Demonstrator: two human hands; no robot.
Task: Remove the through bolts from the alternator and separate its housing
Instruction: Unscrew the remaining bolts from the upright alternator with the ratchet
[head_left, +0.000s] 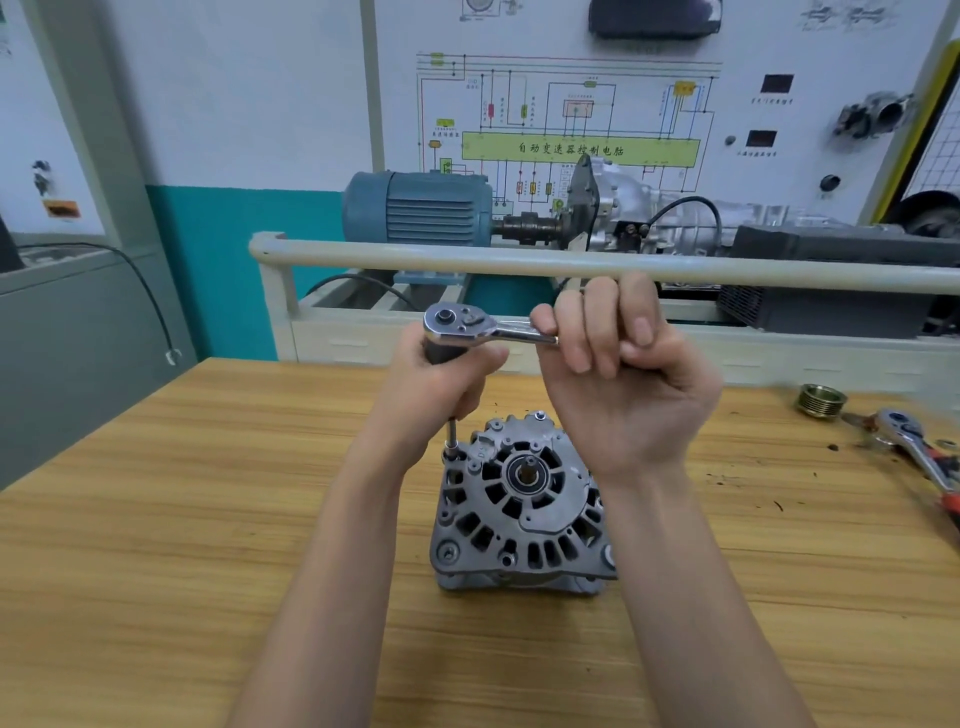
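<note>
Glossy chrome ratchet (467, 325), matt grey cast-metal alternator (519, 499), smooth grained wooden table (182, 519).

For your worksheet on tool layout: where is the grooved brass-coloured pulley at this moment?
In the head view, the pulley sits on the wooden table at the far right, beside the spare ratchet, well right of the alternator.

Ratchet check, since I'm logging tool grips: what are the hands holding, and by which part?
Both hold the ratchet. The right hand grips its handle; the left hand wraps the extension just under the head, whose lower end sits on an alternator bolt.
</note>
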